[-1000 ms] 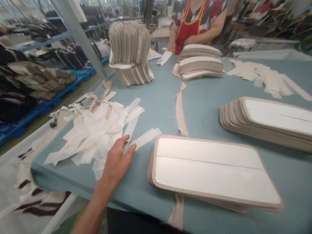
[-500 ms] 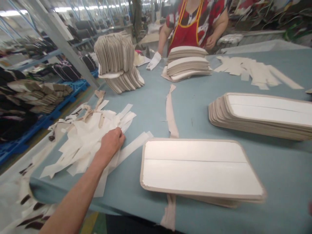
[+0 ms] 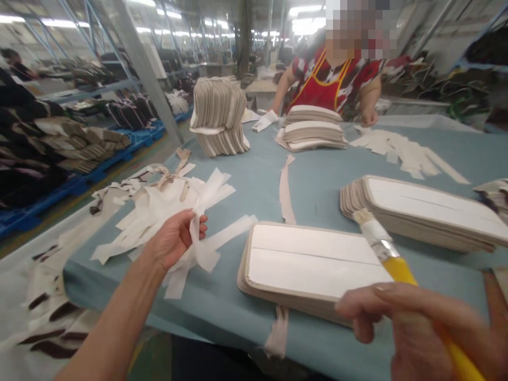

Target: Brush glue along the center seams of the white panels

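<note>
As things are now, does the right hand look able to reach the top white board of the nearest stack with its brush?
Probably yes: the right hand holds the brush, which appears close to the top white board, and that board's visible face seems free.

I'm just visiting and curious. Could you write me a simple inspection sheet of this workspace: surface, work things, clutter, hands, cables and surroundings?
Surface: blue-green table.
Work things: white strip; yellow-handled brush; near panel stack, pale-faced with beige edges.
Clutter: loose strip pile at the table's left side.
Hands: left hand pinches the white strip; right hand grips the brush, bristles pointing away.
Cables: nothing seen for certain; the background is blurred.
Surroundings: co-worker in a red apron across the table; metal post beyond, leftward.
</note>
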Available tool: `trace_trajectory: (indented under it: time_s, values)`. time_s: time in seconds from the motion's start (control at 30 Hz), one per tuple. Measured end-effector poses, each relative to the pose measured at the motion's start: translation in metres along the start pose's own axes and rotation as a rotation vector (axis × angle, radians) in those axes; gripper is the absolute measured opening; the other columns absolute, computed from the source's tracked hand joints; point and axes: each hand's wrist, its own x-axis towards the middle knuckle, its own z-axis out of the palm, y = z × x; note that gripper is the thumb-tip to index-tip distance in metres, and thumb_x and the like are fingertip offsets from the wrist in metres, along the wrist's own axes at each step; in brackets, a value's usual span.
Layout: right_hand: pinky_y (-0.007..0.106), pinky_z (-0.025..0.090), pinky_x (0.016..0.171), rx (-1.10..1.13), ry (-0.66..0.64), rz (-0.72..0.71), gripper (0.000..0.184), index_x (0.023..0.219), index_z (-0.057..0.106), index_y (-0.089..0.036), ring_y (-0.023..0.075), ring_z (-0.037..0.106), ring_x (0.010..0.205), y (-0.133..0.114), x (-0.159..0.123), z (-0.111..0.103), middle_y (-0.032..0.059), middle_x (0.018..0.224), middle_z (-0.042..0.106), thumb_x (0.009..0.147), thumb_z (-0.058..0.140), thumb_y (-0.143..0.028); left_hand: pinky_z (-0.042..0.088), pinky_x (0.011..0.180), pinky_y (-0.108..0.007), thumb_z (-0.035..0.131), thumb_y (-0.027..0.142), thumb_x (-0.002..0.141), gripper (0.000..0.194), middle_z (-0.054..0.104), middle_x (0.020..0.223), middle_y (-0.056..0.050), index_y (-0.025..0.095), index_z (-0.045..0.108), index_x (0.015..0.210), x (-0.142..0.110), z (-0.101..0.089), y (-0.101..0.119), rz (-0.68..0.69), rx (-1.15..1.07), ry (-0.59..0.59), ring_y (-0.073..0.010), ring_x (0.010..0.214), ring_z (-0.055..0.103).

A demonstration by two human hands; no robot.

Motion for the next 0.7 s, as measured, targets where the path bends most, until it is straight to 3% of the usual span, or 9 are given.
trace_trajectory:
  time_s: [0.1, 0.2, 0.33, 0.43, 0.53, 0.7]
  values:
    - [0.025, 0.064, 0.067, -0.114, -0.150, -0.089, 0.020, 0.114, 0.076, -0.030, 0.0151, 0.077, 0.066, -0.022, 0.007, 0.036, -0.0005, 0.089, 0.084, 0.109, 0.060, -0.020, 0.057, 0.059, -0.023, 0.074, 0.025, 0.060, 0.028, 0.068, 0.074, -0.002, 0.020, 0.059, 0.083, -0.036, -0.003, -0.007, -0.072, -0.237, 0.026, -0.0126, 0.058, 0.062]
    - [0.024, 0.064, 0.077, -0.165, -0.233, -0.115, 0.015, 0.114, 0.073, -0.030, 0.0151, 0.081, 0.081, -0.027, 0.012, 0.063, -0.0014, 0.097, 0.085, 0.108, 0.062, -0.021, 0.059, 0.060, -0.021, 0.080, 0.024, 0.055, 0.034, 0.066, 0.072, 0.001, 0.020, 0.061, 0.083, -0.072, -0.005, -0.020, -0.083, -0.413, 0.058, -0.0116, 0.059, 0.061]
    - [0.024, 0.064, 0.075, -0.071, -0.310, -0.100, 0.008, 0.110, 0.067, -0.027, 0.0165, 0.083, 0.088, -0.029, 0.020, 0.097, 0.0028, 0.106, 0.085, 0.106, 0.063, -0.021, 0.059, 0.058, -0.023, 0.099, 0.029, 0.047, 0.047, 0.061, 0.068, 0.003, 0.021, 0.065, 0.078, -0.111, -0.004, -0.048, -0.076, -0.559, 0.046, -0.0135, 0.061, 0.059]
    - [0.027, 0.062, 0.065, 0.016, -0.328, 0.003, 0.004, 0.106, 0.065, -0.025, 0.0183, 0.081, 0.077, -0.036, 0.019, 0.121, 0.0064, 0.106, 0.085, 0.102, 0.065, -0.026, 0.061, 0.067, -0.025, 0.103, 0.041, 0.061, 0.041, 0.061, 0.069, 0.001, 0.022, 0.070, 0.076, -0.132, 0.007, -0.074, -0.075, -0.610, -0.074, -0.0155, 0.066, 0.061]
    - [0.028, 0.056, 0.056, 0.102, -0.344, 0.129, 0.006, 0.104, 0.062, -0.026, 0.0159, 0.072, 0.061, -0.044, 0.012, 0.135, 0.0052, 0.102, 0.084, 0.099, 0.065, -0.028, 0.063, 0.075, -0.029, 0.097, 0.046, 0.070, 0.034, 0.071, 0.078, -0.002, 0.025, 0.079, 0.091, -0.147, 0.026, -0.095, -0.117, -0.650, -0.163, -0.0197, 0.073, 0.069]
    - [0.024, 0.052, 0.060, 0.151, -0.300, 0.203, 0.006, 0.096, 0.059, -0.026, 0.0143, 0.069, 0.067, -0.047, -0.003, 0.137, 0.0001, 0.087, 0.076, 0.099, 0.061, -0.023, 0.067, 0.093, -0.042, 0.097, 0.056, 0.068, 0.053, 0.080, 0.091, -0.009, 0.026, 0.083, 0.109, -0.160, 0.052, -0.111, -0.154, -0.565, -0.162, -0.0350, 0.100, 0.079]
